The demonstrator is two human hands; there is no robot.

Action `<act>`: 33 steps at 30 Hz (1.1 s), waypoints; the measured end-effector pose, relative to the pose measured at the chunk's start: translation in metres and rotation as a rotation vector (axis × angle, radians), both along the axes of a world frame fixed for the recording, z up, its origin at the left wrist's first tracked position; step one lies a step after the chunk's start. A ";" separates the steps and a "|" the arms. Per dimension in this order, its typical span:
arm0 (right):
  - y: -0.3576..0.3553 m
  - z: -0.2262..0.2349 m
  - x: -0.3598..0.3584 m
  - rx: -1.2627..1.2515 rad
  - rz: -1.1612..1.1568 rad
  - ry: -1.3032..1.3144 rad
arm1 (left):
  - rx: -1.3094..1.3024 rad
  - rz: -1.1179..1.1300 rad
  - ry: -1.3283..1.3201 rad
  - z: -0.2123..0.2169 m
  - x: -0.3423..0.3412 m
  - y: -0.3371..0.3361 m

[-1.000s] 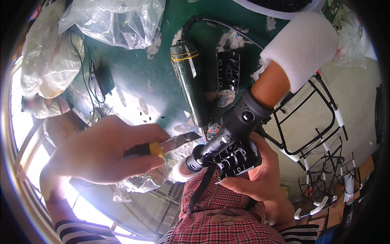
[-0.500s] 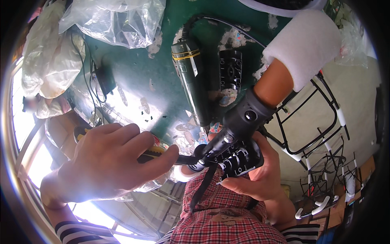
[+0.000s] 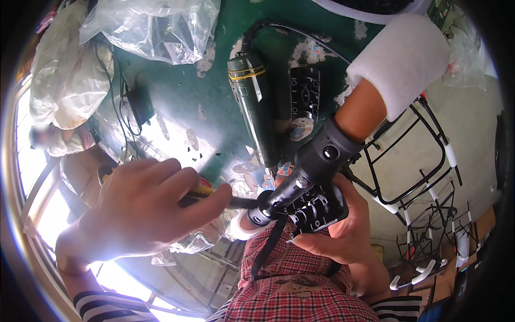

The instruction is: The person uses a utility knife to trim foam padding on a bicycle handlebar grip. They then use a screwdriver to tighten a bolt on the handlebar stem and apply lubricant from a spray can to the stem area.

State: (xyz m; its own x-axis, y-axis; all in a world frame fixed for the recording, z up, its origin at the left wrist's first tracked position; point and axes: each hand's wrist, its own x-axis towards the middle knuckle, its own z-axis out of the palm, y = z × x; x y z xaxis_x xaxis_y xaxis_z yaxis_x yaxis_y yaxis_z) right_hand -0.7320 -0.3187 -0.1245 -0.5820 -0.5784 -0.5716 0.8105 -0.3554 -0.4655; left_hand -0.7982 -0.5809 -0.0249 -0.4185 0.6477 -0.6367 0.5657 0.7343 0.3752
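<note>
My left hand (image 3: pixel 153 206) is closed around a hand tool with a yellow-and-black handle (image 3: pixel 203 190); its dark shaft (image 3: pixel 242 203) points right, its end beside the lower end of a black joint fitting (image 3: pixel 289 193). From this fitting an orange-brown tube (image 3: pixel 365 110) runs up right into a white foam sleeve (image 3: pixel 399 64). My right hand (image 3: pixel 348 225) grips a black ribbed plastic shell (image 3: pixel 316 214) from below, thumb on its near edge, against the fitting. A short white-wrapped tube end (image 3: pixel 244 225) sticks out at the fitting's lower left.
A corded electric screwdriver (image 3: pixel 252 110) with yellow bands lies on the worn green table (image 3: pixel 177 102). Beside it is another black plastic shell (image 3: pixel 304 94). Clear plastic bags (image 3: pixel 153 29) lie at the back left. Black metal frames (image 3: pixel 407 161) stand on the right.
My left hand has shifted slightly left, drawing the tool's shaft back from the rivet-like spot at the fitting's lower end. The right hand and the shell stay in place.
</note>
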 end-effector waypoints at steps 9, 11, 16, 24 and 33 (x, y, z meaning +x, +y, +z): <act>0.000 -0.001 0.000 0.008 0.015 0.014 | 0.014 0.008 -0.005 0.004 0.003 0.007; 0.001 0.000 0.000 0.010 0.011 0.014 | 0.024 -0.008 0.044 0.003 0.005 0.007; 0.001 0.001 0.000 0.012 0.015 -0.021 | 0.026 -0.094 0.132 -0.002 0.009 0.003; -0.001 -0.003 0.002 0.005 -0.003 0.026 | 0.068 0.001 0.161 -0.005 0.013 -0.004; 0.000 -0.002 0.002 0.012 0.024 0.012 | 0.123 0.014 0.148 -0.005 0.014 0.000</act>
State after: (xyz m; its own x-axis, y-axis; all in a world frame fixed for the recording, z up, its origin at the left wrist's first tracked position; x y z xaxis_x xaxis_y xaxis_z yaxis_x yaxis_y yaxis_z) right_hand -0.7303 -0.3184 -0.1264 -0.5749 -0.5852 -0.5719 0.8131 -0.3303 -0.4793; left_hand -0.7846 -0.5806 -0.0301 -0.5117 0.7099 -0.4839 0.6113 0.6966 0.3756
